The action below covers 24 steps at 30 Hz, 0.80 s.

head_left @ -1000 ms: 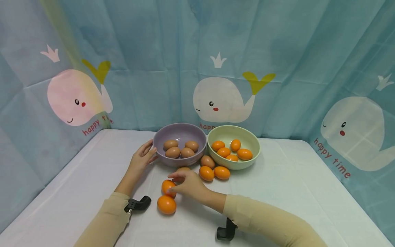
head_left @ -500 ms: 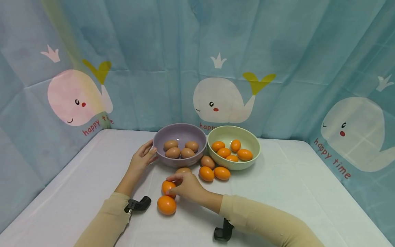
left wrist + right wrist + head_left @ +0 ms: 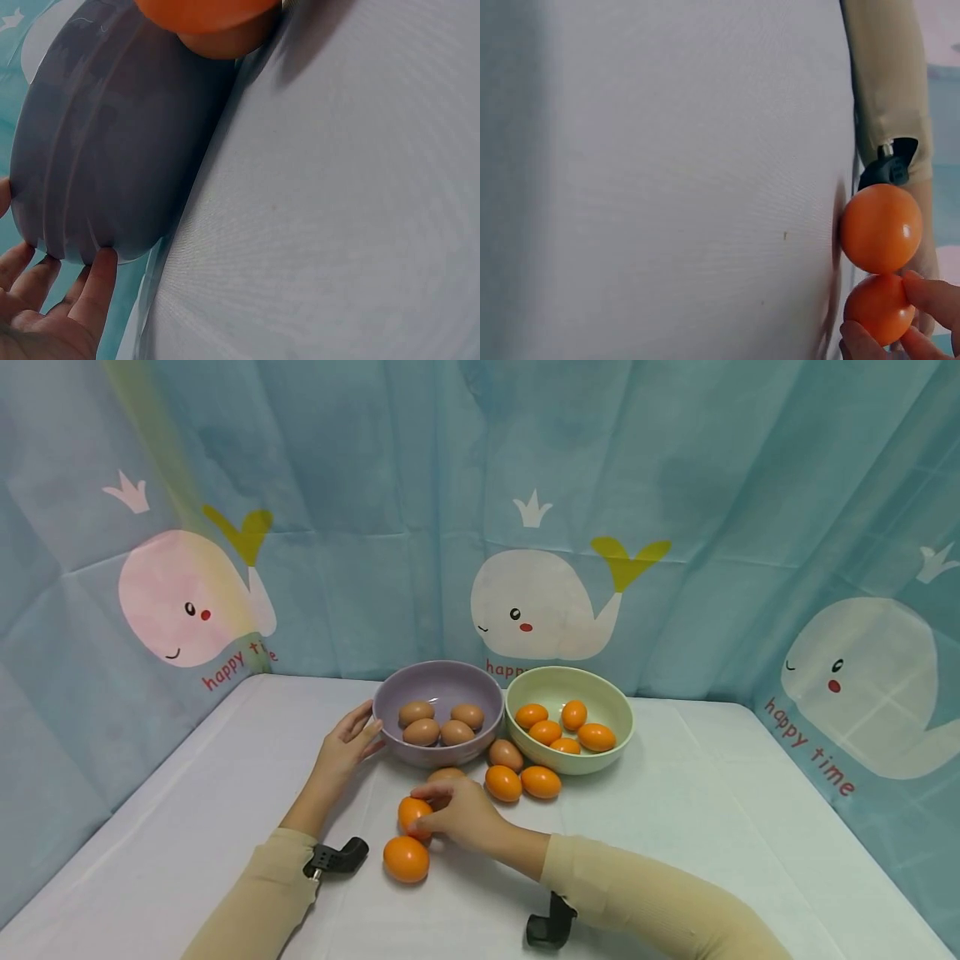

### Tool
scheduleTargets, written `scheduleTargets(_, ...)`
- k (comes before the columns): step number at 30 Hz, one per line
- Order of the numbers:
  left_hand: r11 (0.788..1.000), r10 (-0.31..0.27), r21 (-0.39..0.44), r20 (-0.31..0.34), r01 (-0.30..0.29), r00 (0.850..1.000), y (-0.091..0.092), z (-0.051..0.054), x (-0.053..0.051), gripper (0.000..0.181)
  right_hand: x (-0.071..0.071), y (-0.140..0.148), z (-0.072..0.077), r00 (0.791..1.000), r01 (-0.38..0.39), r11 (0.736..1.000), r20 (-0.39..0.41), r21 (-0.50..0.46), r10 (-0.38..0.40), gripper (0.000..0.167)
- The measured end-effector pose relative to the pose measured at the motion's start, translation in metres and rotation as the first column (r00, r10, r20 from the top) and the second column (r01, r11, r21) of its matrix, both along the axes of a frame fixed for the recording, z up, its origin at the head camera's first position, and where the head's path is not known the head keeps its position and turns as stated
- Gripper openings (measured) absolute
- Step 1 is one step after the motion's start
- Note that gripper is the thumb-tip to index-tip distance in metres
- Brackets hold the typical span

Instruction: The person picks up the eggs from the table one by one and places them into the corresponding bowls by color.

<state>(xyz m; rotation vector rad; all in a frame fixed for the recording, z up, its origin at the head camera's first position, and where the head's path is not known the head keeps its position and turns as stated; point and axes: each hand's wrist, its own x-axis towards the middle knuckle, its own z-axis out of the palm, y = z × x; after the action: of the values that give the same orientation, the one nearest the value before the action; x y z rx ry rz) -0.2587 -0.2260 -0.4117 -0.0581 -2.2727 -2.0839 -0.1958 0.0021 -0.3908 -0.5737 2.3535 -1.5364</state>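
Right-hand grip (image 3: 459,810): thumb and fingertips pinch an orange egg (image 3: 414,814), which lies left of the palm and on the near side of the purple bowl (image 3: 444,682); its long axis is masked by the fingers. Left hand (image 3: 341,752) is nearer that bowl, extended fingertips resting against its outer wall. A blue-green whale-print curtain (image 3: 375,460) stands behind the white-covered worktop (image 3: 675,827). Beside the purple bowl, right, is a green bowl (image 3: 564,683). Four brown eggs (image 3: 422,732) occupy the former, five orange eggs (image 3: 597,737) the latter. A loose orange egg (image 3: 406,860) lies nearer the person, apparently touching the pinched one.
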Motion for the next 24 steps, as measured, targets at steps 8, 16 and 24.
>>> scheduleTargets(8, 1.0, -0.003, 0.016, -0.01, 0.003, 1.0, 0.0, 0.003, 0.002, 0.064, 0.0, 0.012, 0.008, 1.0, -0.005, 1.0, -0.003, 0.005, 0.005, 0.038)
scheduleTargets(16, 1.0, 0.008, 0.014, -0.01, -0.008, 1.0, 0.0, 0.001, 0.001, 0.065, -0.008, 0.027, 0.023, 0.998, 0.031, 0.999, 0.063, -0.013, -0.03, 0.038)
scheduleTargets(24, 1.0, -0.002, 0.007, -0.013, 0.002, 1.0, -0.001, 0.0, 0.0, 0.064, -0.017, 0.051, 0.04, 0.993, 0.088, 0.995, 0.078, -0.039, -0.085, 0.04)
